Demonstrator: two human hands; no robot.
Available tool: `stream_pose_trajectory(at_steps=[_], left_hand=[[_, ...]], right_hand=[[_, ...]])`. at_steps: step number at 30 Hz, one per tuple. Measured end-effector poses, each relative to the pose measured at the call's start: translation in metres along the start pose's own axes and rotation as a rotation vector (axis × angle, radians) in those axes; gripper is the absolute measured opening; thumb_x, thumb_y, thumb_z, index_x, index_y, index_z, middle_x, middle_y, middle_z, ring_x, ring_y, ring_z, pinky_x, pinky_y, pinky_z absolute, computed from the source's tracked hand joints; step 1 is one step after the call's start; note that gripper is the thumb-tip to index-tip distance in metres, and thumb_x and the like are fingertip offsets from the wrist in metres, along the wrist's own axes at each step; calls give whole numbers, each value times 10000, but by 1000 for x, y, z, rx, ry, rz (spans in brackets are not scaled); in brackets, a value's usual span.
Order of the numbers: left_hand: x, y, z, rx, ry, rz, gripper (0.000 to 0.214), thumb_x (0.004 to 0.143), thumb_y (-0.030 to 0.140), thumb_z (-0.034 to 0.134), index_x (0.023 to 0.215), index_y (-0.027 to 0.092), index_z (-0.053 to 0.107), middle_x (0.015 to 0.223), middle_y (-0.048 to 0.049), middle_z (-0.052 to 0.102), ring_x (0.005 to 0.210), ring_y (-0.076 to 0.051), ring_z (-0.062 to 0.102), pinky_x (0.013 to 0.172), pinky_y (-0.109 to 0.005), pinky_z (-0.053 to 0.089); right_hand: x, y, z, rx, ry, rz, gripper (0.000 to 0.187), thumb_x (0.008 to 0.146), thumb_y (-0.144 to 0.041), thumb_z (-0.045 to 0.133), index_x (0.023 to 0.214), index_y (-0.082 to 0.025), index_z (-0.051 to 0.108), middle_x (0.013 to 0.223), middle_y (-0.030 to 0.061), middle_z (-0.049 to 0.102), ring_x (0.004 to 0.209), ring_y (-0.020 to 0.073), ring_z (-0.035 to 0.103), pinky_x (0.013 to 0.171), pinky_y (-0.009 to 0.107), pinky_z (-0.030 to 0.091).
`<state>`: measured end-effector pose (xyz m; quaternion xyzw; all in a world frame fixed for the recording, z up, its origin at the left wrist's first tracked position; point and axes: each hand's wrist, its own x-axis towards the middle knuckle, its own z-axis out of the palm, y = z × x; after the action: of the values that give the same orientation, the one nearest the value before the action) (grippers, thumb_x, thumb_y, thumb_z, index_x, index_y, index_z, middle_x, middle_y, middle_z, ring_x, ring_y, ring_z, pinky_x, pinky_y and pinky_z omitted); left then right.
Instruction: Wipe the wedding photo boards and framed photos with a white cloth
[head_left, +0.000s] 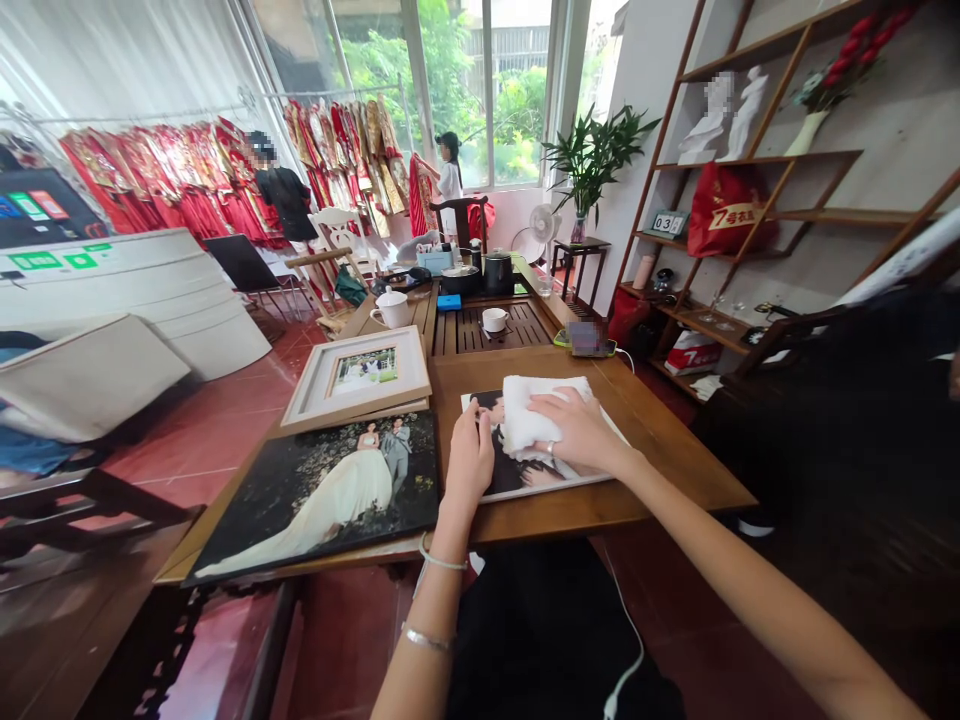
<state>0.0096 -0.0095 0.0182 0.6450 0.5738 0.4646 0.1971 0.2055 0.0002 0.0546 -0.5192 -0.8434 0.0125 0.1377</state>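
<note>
A photo panel (pixel 540 482) showing two people lies flat on the wooden table in front of me. My left hand (pixel 471 455) grips its left edge, thumb and fingers closed around it. On top of the panel, my right hand (pixel 579 428) presses a folded white towel (pixel 521 408) against the picture, its fingers spread over the cloth. The towel hides the panel's upper middle. Just left of my left hand lies a larger dark wedding photo panel (pixel 352 480). Behind that rests a light wooden picture frame (pixel 309 385) holding a small photo.
A slatted tea tray (pixel 517 333) bears a small white cup (pixel 494 320). A lidded white mug (pixel 391 308) stands to its left, and a phone (pixel 589 338) lies at the right edge. Two people stand near garment racks at the back. Shelves (pixel 817 215) rise on the right.
</note>
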Motion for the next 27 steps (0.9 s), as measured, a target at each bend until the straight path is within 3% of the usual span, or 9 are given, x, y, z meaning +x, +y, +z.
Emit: stream_pose_trajectory(at_steps=[6, 12, 16, 21, 24, 27], left_hand=[[-1, -2, -2, -58, 16, 42, 505, 980, 417, 339, 1388, 137, 441, 1459, -172, 479, 1374, -244, 430, 1151, -415, 320], [1, -5, 0, -59, 25, -1, 483, 983, 373, 322, 1371, 117, 456, 1448, -186, 486, 1373, -248, 429, 1156, -424, 312], [0, -8, 2, 2, 27, 20, 434, 962, 322, 368, 1318, 109, 498, 1376, -201, 544, 1316, -271, 489, 1127, -463, 347], [0, -15, 6, 78, 33, 47, 399, 936, 254, 399, 1280, 96, 523, 1358, -215, 541, 1348, -281, 450, 1136, -458, 341], [1, -20, 8, 104, 25, 48, 395, 911, 200, 415, 1271, 78, 524, 1365, -231, 532, 1351, -289, 446, 1135, -466, 343], [2, -23, 9, 111, 13, 52, 378, 898, 176, 422, 1248, 96, 542, 1375, -220, 531, 1356, -293, 442, 1138, -486, 337]], right_hand=[[12, -30, 3, 46, -13, -161, 513, 792, -464, 640, 1273, -295, 587, 1398, 62, 553, 1272, 386, 378, 963, 638, 316], [-21, -28, -4, 125, -49, -307, 560, 739, -460, 713, 1257, -278, 602, 1406, 51, 550, 1303, 363, 367, 1022, 614, 277], [-56, -8, -11, 140, -23, -284, 561, 708, -354, 740, 1249, -288, 605, 1396, 43, 561, 1298, 353, 396, 1025, 593, 301], [-87, 40, -9, 125, 79, -179, 548, 717, -314, 719, 1254, -284, 614, 1379, 57, 574, 1300, 343, 422, 1038, 574, 329], [-87, 70, -5, 120, 130, -116, 527, 733, -361, 705, 1246, -273, 626, 1350, 67, 597, 1279, 344, 446, 1040, 562, 352], [-68, 86, -4, 112, 139, -65, 519, 741, -417, 691, 1232, -256, 643, 1313, 80, 621, 1255, 350, 467, 1025, 554, 377]])
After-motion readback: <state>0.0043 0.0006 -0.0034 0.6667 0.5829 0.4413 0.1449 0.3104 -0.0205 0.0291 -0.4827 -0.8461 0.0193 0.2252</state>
